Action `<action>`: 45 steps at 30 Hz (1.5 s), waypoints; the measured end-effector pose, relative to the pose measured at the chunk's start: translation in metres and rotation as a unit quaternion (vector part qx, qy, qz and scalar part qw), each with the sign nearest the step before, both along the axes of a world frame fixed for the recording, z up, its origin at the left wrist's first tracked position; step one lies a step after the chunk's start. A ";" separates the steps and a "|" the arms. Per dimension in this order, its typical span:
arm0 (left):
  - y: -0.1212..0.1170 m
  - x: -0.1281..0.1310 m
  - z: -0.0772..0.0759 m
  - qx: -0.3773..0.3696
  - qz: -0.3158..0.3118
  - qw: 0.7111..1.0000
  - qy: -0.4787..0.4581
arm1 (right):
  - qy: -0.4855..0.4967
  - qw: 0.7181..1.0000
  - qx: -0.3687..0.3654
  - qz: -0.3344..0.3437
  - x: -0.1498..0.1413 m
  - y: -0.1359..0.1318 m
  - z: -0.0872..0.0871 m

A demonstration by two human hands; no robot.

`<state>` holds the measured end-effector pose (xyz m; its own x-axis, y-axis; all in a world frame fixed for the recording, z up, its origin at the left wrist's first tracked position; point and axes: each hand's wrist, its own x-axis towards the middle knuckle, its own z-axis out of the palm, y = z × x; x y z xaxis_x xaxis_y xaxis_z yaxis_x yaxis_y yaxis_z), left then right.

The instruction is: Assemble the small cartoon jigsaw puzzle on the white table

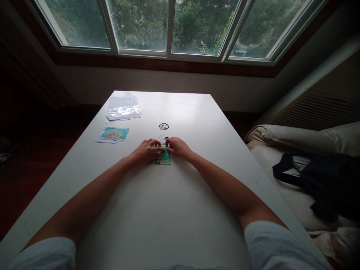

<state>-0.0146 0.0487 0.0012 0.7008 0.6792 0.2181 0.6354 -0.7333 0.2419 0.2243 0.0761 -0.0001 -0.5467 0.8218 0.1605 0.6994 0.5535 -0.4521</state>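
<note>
A small green cartoon picture lies flat on the white table in front of me. My left hand rests over its left part, fingers reaching across its surface and thumb apart from them. At its upper right corner is my right hand, fingers curled and thumb and forefinger pinched together; anything between them is too small to see. Just beyond the fingertips sits a clear round piece, partly covered by my right hand. Farther back there is a dark-rimmed disc with a black-and-white pattern.
A teal cartoon sheet lies on the left of the white table. Behind it is a shiny plastic sleeve with papers. On the right, a pale sofa holds a dark bag or garment. Windows rise beyond the table.
</note>
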 end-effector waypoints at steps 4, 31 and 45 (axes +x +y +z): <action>-0.001 0.001 0.001 -0.001 0.000 1.000 -0.003 | -0.002 1.000 0.027 -0.010 0.000 -0.001 -0.002; 0.009 -0.006 -0.012 0.017 0.131 0.990 -0.043 | -0.120 0.983 0.141 -0.015 -0.010 -0.011 -0.002; 0.015 -0.020 -0.011 0.057 0.224 0.973 -0.015 | -0.142 0.982 0.127 -0.021 -0.010 -0.009 -0.001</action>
<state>-0.0346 0.0633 -0.0100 0.3327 0.8849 0.3260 0.8913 -0.4080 0.1979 0.2148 0.0672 -0.0016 -0.5652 0.7981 0.2088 0.8020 0.5909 -0.0874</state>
